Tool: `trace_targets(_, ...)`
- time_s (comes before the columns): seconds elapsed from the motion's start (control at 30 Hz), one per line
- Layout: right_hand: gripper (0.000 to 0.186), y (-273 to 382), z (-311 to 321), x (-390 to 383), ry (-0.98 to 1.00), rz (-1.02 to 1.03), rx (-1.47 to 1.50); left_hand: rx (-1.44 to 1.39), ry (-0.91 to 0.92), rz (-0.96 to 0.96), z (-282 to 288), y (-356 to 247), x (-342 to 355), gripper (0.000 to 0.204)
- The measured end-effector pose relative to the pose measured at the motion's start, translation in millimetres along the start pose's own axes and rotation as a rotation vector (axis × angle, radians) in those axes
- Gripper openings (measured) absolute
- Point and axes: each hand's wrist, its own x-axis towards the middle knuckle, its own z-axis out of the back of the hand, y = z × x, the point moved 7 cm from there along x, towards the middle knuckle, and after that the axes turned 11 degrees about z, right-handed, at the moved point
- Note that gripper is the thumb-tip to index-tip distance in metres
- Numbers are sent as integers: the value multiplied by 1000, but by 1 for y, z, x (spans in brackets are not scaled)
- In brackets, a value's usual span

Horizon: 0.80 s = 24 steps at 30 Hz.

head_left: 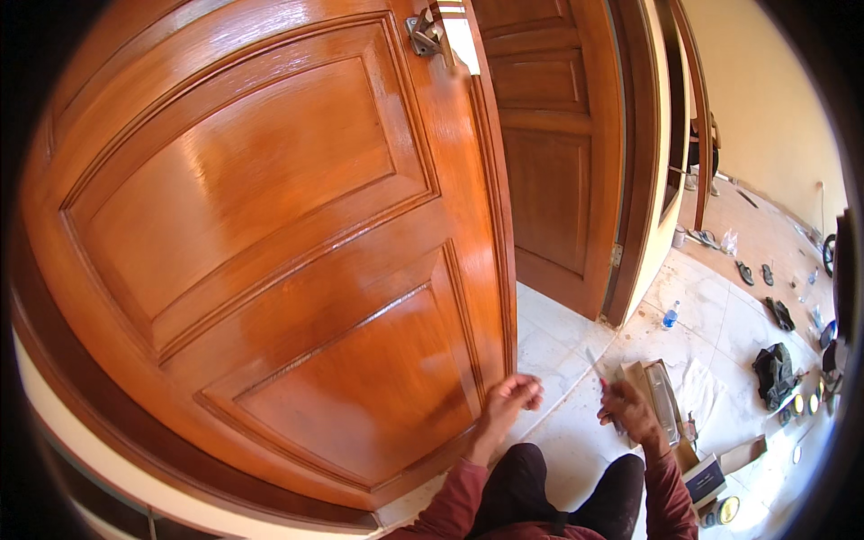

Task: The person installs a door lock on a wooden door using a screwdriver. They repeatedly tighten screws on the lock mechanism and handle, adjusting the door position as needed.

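A glossy brown panelled door (pixel 297 270) fills the left side, with a metal lock fitting and handle (pixel 425 34) high near its edge. My left hand (pixel 513 396) is closed, thumb and fingers pinched together beside the door's lower edge. Whether anything small sits between them cannot be seen. In my right hand (pixel 627 411) is a slim tool with a thin pale blade (pixel 593 360) pointing up and left; a bit of red shows at its grip. Its exact kind is unclear. An opened cardboard box (pixel 661 400) lies just beyond that hand.
A second brown door (pixel 549 162) stands behind, in its frame (pixel 634 180). On the tiled floor are a blue bottle (pixel 670 315), a white cloth (pixel 701 389), a dark bag (pixel 774 373), a small dark box (pixel 705 481), cans (pixel 723 511) and several sandals (pixel 779 313).
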Motion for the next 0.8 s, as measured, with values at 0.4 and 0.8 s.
trace_targets(0.4,31,229,16,-66,27,801,-519,-395,104,-374,-124,-157,-46,18)
trace_targets(0.8,32,236,71,-59,-59,947,-450,-610,357,-458,-218,-169,-34,16)
